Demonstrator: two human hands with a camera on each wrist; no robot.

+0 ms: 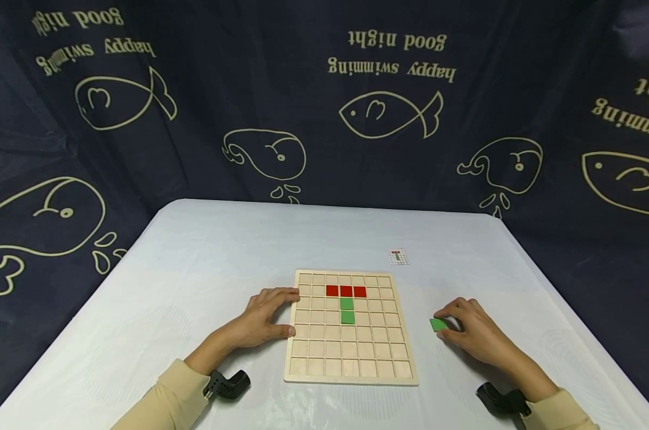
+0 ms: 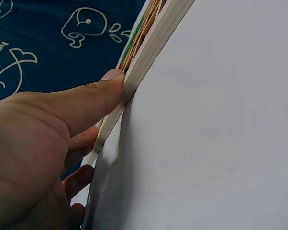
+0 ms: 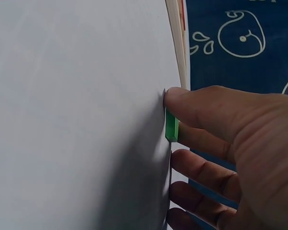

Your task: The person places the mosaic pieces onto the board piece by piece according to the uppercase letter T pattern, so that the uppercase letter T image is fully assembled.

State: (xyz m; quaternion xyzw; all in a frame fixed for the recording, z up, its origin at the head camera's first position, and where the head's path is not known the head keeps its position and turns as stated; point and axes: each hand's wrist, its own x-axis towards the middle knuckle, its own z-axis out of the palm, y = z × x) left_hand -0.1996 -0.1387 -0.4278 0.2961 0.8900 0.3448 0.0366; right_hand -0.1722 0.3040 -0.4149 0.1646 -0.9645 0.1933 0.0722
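A light wooden grid board (image 1: 332, 349) lies on the table, three red square tiles (image 1: 346, 291) in a row near its far side. Two green square tiles (image 1: 347, 317) run down from the middle red one. My left hand (image 1: 260, 318) rests at the board's left edge, thumb and fingertips spread along it; in the left wrist view the thumb (image 2: 98, 98) touches that edge. To the right of the board, my right hand (image 1: 471, 331) pinches a loose green square tile (image 1: 438, 325) between thumb and index finger, low over the table (image 3: 77, 105).
Beyond the board's far right corner lies a small card (image 1: 397, 257) printed with a grid and a red and green T. A dark cloth (image 1: 313, 71) with fish and whale drawings hangs around the white table.
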